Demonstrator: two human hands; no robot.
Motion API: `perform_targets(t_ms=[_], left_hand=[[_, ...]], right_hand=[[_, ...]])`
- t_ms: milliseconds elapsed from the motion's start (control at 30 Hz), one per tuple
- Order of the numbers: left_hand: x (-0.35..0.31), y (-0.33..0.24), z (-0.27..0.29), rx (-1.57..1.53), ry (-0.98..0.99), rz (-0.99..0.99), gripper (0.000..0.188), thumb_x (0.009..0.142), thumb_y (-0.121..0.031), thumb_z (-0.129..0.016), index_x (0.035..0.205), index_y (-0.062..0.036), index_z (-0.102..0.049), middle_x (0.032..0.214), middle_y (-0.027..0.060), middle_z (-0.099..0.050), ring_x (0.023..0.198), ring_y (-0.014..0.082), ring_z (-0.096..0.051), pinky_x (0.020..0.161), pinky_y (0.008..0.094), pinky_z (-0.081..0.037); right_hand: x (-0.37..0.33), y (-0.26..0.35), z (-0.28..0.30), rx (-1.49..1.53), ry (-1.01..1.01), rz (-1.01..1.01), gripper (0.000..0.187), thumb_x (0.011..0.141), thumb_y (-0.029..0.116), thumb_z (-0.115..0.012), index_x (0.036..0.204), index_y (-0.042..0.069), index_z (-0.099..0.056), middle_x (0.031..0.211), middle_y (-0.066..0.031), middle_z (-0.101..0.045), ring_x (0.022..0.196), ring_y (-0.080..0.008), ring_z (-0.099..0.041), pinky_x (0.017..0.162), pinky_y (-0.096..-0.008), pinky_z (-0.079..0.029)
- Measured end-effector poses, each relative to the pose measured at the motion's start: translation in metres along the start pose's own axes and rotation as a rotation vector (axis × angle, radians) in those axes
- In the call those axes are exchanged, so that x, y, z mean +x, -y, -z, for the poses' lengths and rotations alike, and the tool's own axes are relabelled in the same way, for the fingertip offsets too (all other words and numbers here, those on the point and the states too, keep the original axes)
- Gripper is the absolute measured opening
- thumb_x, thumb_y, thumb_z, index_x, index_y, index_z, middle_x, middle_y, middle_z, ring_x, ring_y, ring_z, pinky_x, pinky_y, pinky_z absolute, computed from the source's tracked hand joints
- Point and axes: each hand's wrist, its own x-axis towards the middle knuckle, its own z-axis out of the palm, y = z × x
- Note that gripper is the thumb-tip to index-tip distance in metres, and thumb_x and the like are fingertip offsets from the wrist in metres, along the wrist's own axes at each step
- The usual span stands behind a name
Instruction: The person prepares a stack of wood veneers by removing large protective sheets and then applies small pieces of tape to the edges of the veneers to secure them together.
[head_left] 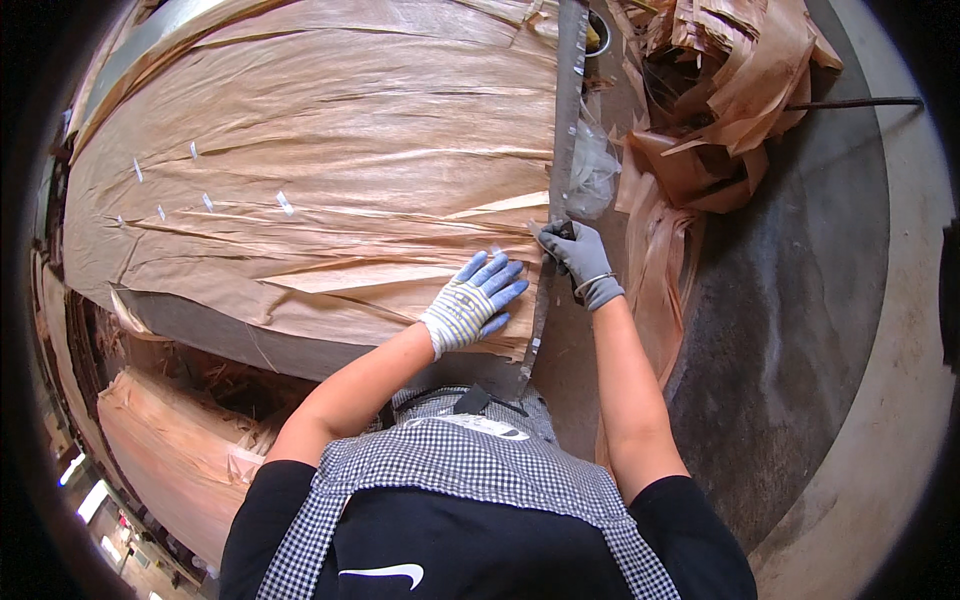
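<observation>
On the table (225, 325), whose bare near edge looks matt and grey to me, I see thin wood veneer (330, 150), rippled and creased, with a faint satin sheen. The white tabs (285, 203) toward its left could be paper or plastic; I cannot tell. A strip (566, 100) of dull, scuffed metal lines the right edge. I make out striped knit cloth with matt blue finger coating on the left hand (472, 303), and matt grey fabric on the right hand (585, 260). Beyond the right edge I find glossy, crumpled clear plastic film (592, 170) and rough-torn veneer scraps (735, 110). The apron (480, 475) is matt woven cloth.
</observation>
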Motion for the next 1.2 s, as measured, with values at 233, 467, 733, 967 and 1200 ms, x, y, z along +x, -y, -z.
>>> perform_targets(t_ms=[233, 467, 733, 967, 1200], left_hand=[[0.003, 0.043, 0.029, 0.142, -0.087, 0.293, 0.061, 0.087, -0.033, -0.059, 0.143, -0.0159, -0.042, 0.152, 0.0112, -0.034, 0.141, 0.0352, -0.027, 0.117, 0.0547, -0.011], [0.015, 0.042, 0.024, 0.181, -0.073, 0.259, 0.065, 0.085, -0.044, -0.059, 0.143, -0.0190, -0.043, 0.152, 0.0057, -0.036, 0.141, 0.0429, -0.024, 0.116, 0.0594, -0.008], [0.017, 0.046, 0.018, 0.132, -0.035, 0.243, 0.067, 0.086, -0.046, -0.057, 0.144, -0.0158, -0.042, 0.152, 0.0056, -0.035, 0.143, 0.0312, -0.025, 0.118, 0.0538, -0.007], [0.016, 0.048, 0.018, 0.082, -0.108, 0.239, 0.065, 0.086, -0.035, -0.058, 0.142, -0.0069, -0.041, 0.148, 0.0122, -0.039, 0.140, 0.0331, -0.032, 0.118, 0.0497, -0.013], [0.027, 0.041, 0.012, 0.167, -0.153, 0.286, 0.060, 0.084, -0.038, -0.059, 0.140, -0.0192, -0.047, 0.150, 0.0015, -0.040, 0.139, 0.0290, -0.033, 0.114, 0.0577, -0.014]], right_hand=[[-0.002, 0.005, -0.016, -0.464, -0.232, 0.131, 0.018, 0.079, 0.018, -0.071, 0.081, 0.000, -0.070, 0.067, -0.0118, -0.067, 0.060, -0.0186, -0.064, 0.058, -0.0324, -0.049], [-0.003, 0.005, -0.020, -0.419, -0.248, 0.101, 0.018, 0.080, 0.018, -0.068, 0.083, 0.001, -0.070, 0.070, -0.0146, -0.068, 0.063, -0.0259, -0.067, 0.060, -0.0360, -0.051], [-0.019, 0.031, -0.037, -0.456, -0.273, 0.325, 0.014, 0.086, 0.018, -0.065, 0.089, 0.005, -0.066, 0.074, -0.0140, -0.068, 0.066, -0.0279, -0.068, 0.060, -0.0382, -0.052], [0.018, 0.022, -0.071, -0.090, -0.023, -0.080, 0.016, 0.088, 0.010, -0.066, 0.081, -0.004, -0.063, 0.067, -0.0097, -0.066, 0.051, -0.0135, -0.063, 0.043, -0.0272, -0.049], [0.014, 0.008, -0.067, -0.420, -0.152, 0.020, 0.025, 0.083, 0.021, -0.071, 0.080, -0.002, -0.064, 0.073, -0.0155, -0.068, 0.062, -0.0248, -0.066, 0.055, -0.0363, -0.052]])
